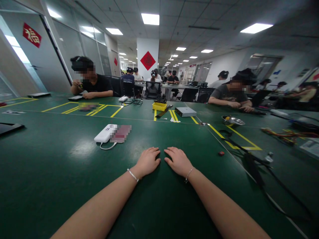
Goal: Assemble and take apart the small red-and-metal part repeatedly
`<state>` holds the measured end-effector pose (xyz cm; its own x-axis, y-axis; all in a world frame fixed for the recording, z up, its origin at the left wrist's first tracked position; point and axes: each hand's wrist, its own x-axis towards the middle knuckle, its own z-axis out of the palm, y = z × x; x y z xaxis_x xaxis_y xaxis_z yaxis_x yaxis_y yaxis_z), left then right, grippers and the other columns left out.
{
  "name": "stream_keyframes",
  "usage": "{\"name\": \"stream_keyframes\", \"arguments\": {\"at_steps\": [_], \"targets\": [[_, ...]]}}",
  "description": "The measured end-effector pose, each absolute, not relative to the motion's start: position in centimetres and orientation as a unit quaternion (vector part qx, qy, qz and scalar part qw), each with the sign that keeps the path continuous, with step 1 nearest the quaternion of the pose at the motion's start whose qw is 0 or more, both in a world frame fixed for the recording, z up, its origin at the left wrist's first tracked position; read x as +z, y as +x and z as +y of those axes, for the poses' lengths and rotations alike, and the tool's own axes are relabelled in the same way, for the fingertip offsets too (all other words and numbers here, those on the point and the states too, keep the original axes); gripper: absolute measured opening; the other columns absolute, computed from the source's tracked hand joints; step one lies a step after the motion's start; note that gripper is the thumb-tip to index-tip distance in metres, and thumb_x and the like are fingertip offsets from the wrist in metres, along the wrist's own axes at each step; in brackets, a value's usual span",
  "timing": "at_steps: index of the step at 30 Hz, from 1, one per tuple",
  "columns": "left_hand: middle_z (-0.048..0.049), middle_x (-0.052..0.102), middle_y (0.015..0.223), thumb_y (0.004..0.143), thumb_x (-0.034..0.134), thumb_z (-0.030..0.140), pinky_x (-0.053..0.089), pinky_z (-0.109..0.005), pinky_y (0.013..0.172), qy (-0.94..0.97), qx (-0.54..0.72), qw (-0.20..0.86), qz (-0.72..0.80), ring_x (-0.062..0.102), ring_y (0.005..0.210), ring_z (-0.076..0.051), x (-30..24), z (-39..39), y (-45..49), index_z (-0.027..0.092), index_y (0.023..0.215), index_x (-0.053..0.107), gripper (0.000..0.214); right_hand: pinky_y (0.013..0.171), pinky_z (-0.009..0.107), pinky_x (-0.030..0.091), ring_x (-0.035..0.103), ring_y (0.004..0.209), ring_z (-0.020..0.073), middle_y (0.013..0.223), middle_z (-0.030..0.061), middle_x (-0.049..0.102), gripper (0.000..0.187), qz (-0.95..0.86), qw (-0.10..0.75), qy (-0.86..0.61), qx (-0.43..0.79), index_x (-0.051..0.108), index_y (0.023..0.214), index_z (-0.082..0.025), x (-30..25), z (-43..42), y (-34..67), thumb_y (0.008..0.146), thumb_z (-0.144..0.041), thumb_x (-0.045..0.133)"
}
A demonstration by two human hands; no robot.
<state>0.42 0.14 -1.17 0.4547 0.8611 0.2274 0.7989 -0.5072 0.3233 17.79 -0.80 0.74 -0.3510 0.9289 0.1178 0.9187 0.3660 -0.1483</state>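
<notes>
My left hand [149, 161] lies flat on the green tabletop [159, 205], fingers stretched out and holding nothing. Beside it, a small gap apart, my right hand [178, 161] rests palm down in the same way, its fingers also extended and bare. A bracelet circles each wrist. Ahead and to the left of my left hand is a white power bank [106, 133] with a short white cable [107, 147]. A blurred-out reddish flat item [121, 133] lies against its right side. The thing nearest my right hand is a small dark red object [221, 153], some way off to the right.
Farther back sit a yellow bin [159, 106], a grey box [185, 112] and a metal bowl [233, 120]. Black straps and cables [254, 166] run along the right. A dark tray-like item [10, 128] is at far left. Two people sit across the table.
</notes>
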Motion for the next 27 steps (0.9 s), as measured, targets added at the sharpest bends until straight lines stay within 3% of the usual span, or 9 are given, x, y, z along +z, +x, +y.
{"name": "stream_keyframes", "arguments": {"at_steps": [5, 10, 14, 21, 27], "targets": [[-0.0053, 0.044, 0.126, 0.078, 0.039, 0.036, 0.025, -0.035, 0.099, 0.851, 0.176, 0.097, 0.485, 0.036, 0.117, -0.021, -1.2, 0.2, 0.2, 0.019, 0.114, 0.048, 0.042, 0.075, 0.036, 0.04, 0.05, 0.092, 0.0239, 0.1, 0.0135, 0.053, 0.038, -0.633, 0.097, -0.765, -0.062, 0.049, 0.109, -0.017, 2.9, 0.8, 23.6, 0.079, -0.032, 0.031], [-0.0046, 0.042, 0.127, 0.078, 0.038, 0.037, 0.024, -0.035, 0.099, 0.848, 0.172, 0.107, 0.489, 0.034, 0.118, -0.021, -1.0, 0.0, 0.1, 0.019, 0.116, 0.047, 0.042, 0.07, 0.042, 0.042, 0.05, 0.095, 0.0313, 0.106, 0.0191, 0.048, 0.049, -0.449, 0.11, -0.886, -0.033, 0.044, 0.113, -0.015, 2.7, 0.8, 31.7, 0.076, -0.044, 0.033], [-0.0052, 0.042, 0.127, 0.078, 0.04, 0.036, 0.023, -0.037, 0.1, 0.851, 0.176, 0.116, 0.482, 0.033, 0.119, -0.021, -0.8, -0.2, 0.0, 0.019, 0.116, 0.047, 0.043, 0.069, 0.046, 0.043, 0.048, 0.098, 0.0361, 0.105, 0.0228, 0.048, 0.067, -0.385, 0.129, -0.914, 0.022, 0.039, 0.117, -0.011, 1.1, 0.9, 34.5, 0.068, -0.057, 0.037], [-0.0052, 0.042, 0.127, 0.077, 0.042, 0.035, 0.024, -0.037, 0.1, 0.846, 0.181, 0.126, 0.485, 0.034, 0.119, -0.021, -0.6, -0.3, 0.0, 0.02, 0.116, 0.047, 0.042, 0.067, 0.044, 0.044, 0.053, 0.091, 0.0325, 0.099, 0.0226, 0.054, 0.043, -0.404, 0.117, -0.907, 0.006, 0.054, 0.102, -0.009, -0.1, 1.4, 35.8, 0.072, -0.035, 0.034], [-0.0058, 0.043, 0.126, 0.077, 0.041, 0.035, 0.024, -0.036, 0.099, 0.852, 0.182, 0.108, 0.479, 0.035, 0.118, -0.021, -0.9, -0.2, 0.1, 0.019, 0.115, 0.048, 0.042, 0.068, 0.044, 0.043, 0.054, 0.09, 0.0325, 0.101, 0.0227, 0.054, 0.042, -0.405, 0.088, -0.91, 0.015, 0.06, 0.097, -0.009, 0.5, 1.3, 35.8, 0.07, -0.03, 0.035]]}}
